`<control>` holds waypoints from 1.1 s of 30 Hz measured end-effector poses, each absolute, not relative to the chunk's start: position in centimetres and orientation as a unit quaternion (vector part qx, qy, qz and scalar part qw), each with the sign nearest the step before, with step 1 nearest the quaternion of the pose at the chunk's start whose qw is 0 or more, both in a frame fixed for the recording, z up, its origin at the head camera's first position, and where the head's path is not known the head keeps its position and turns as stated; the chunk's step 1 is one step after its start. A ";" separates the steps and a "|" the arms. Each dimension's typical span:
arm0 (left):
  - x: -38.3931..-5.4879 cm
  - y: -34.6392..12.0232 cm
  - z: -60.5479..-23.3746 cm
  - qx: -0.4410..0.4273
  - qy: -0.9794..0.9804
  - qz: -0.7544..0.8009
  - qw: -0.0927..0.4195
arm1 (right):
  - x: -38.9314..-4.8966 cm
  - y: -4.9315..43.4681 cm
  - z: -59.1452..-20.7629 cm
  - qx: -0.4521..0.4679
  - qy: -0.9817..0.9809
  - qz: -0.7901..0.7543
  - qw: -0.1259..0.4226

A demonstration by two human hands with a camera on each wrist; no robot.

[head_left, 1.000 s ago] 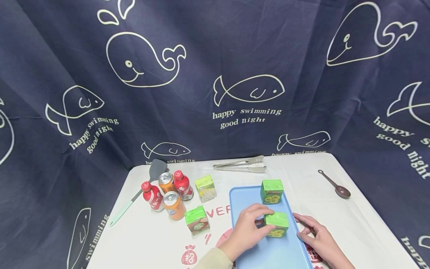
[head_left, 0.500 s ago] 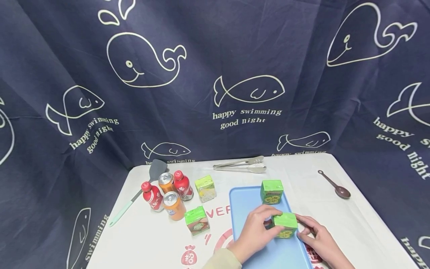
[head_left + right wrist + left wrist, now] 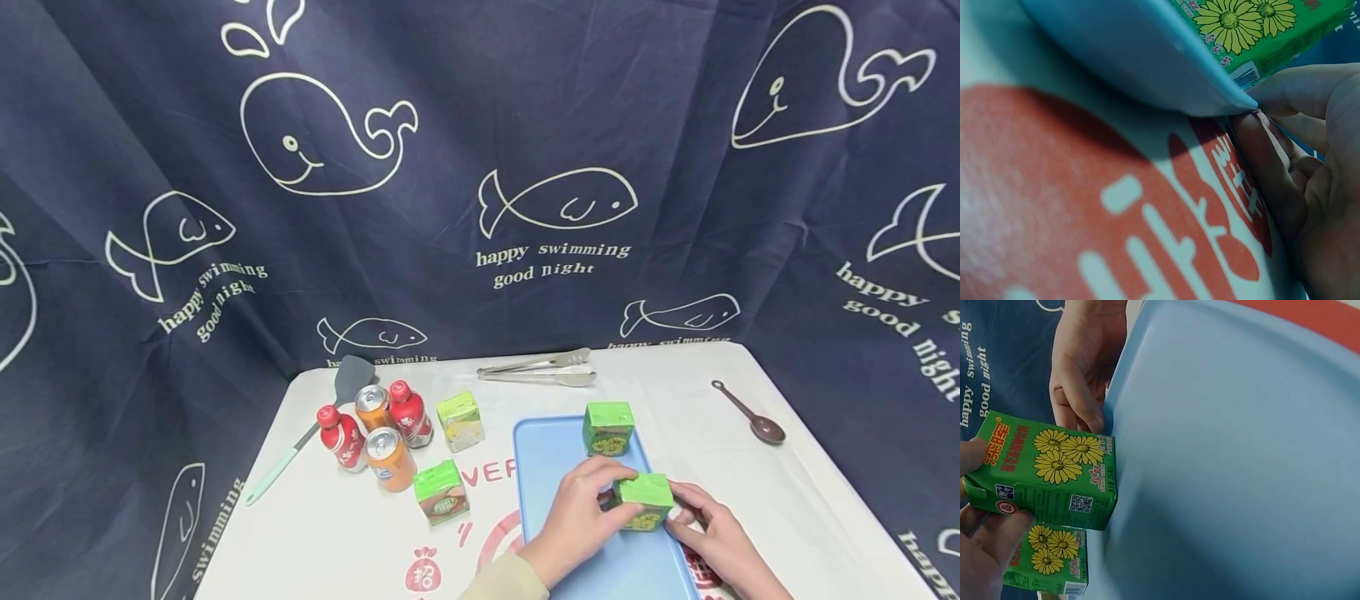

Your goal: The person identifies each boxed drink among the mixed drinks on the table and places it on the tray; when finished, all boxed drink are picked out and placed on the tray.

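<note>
Green drink carton [image 3: 651, 493], printed with yellow flowers, sits at the right side of the blue tray [image 3: 611, 567], close to the rim, gripped between the thumb and fingers of the left hand [image 3: 577, 517]. That hand covers the carton's left side in the head view, and its fingertips hide part of the lettering in the left wrist view. Whether the base rests on the tray or hangs just above it cannot be told; in the right wrist view the rim hides the lower edge and the frame cuts off the top. The right hand [image 3: 712, 533] has thumb and fingers at the tray's right rim, near the carton, but whether they pinch the rim or merely rest against it cannot be told. The second carton [image 3: 608, 429] stands farther up the tray and is partly covered by the first in the left wrist view. The tray's near end runs out of the head view. On the left, a spatula [image 3: 291, 452] is partly hidden by a red bottle [image 3: 342, 442], and the rear orange can [image 3: 371, 406] is partly masked by the front can [image 3: 390, 460]
</note>
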State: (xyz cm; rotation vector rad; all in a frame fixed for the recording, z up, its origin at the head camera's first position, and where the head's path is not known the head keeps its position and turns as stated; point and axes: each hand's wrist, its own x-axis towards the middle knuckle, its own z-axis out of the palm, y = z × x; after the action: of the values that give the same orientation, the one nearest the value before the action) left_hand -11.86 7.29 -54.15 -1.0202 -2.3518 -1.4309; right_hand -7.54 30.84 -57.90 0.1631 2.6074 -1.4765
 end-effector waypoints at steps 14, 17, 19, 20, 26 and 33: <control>-11.8 7.1 -53.8 -0.363 -0.806 -0.454 0.106 | -7.6 31.0 -58.1 0.052 0.869 -0.485 0.079; -11.9 6.8 -53.8 -0.377 -0.814 -0.429 0.112 | -7.6 31.0 -58.0 0.056 0.870 -0.484 0.078; -12.0 6.5 -53.8 -0.386 -0.821 -0.406 0.112 | -7.6 30.9 -58.0 0.055 0.868 -0.488 0.079; -12.0 6.3 -53.8 -0.391 -0.824 -0.394 0.110 | -7.7 30.9 -58.0 0.054 0.867 -0.489 0.080; -12.1 5.1 -53.5 -0.412 -0.842 -0.338 0.084 | -7.7 30.9 -58.2 0.051 0.865 -0.494 0.077; -11.8 3.7 -53.5 -0.431 -0.856 -0.266 0.098 | -7.8 31.0 -58.3 0.057 0.871 -0.481 0.078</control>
State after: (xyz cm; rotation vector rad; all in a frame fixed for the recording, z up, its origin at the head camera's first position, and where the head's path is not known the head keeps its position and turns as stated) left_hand -11.79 3.68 -53.51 -1.2764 -2.5342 -0.7866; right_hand -7.83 31.02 -58.34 0.1698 2.6092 -1.4414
